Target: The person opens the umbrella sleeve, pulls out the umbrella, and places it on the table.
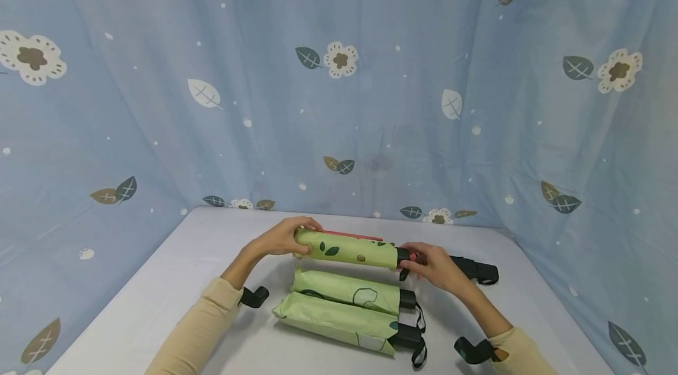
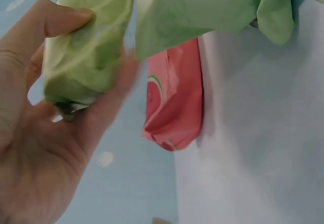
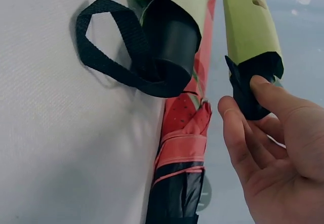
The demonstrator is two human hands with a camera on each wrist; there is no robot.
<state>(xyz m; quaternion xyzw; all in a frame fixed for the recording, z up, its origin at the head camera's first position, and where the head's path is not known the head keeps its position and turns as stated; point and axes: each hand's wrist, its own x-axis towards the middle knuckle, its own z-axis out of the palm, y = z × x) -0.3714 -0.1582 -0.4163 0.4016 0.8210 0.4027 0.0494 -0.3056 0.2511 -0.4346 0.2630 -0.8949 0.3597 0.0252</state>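
Both hands hold a folded green umbrella [image 1: 349, 249] with a leaf print, raised above the table and lying sideways in the head view. My left hand [image 1: 288, 236] grips its left end; in the left wrist view the thumb and fingers of the left hand [image 2: 45, 118] are round the green sleeve [image 2: 83, 47]. My right hand [image 1: 436, 266] pinches the black handle end, and in the right wrist view the right hand [image 3: 283, 138] has its thumb on the black handle [image 3: 253, 87]. A red umbrella [image 2: 174, 97] with a watermelon print lies behind, partly hidden by the green one.
Two more green umbrellas [image 1: 346, 291] [image 1: 339, 322] lie side by side nearer the front of the white table [image 1: 222, 228], black handles to the right. The red umbrella's black end [image 1: 479, 271] points right. A blue patterned curtain [image 1: 339, 98] surrounds the table.
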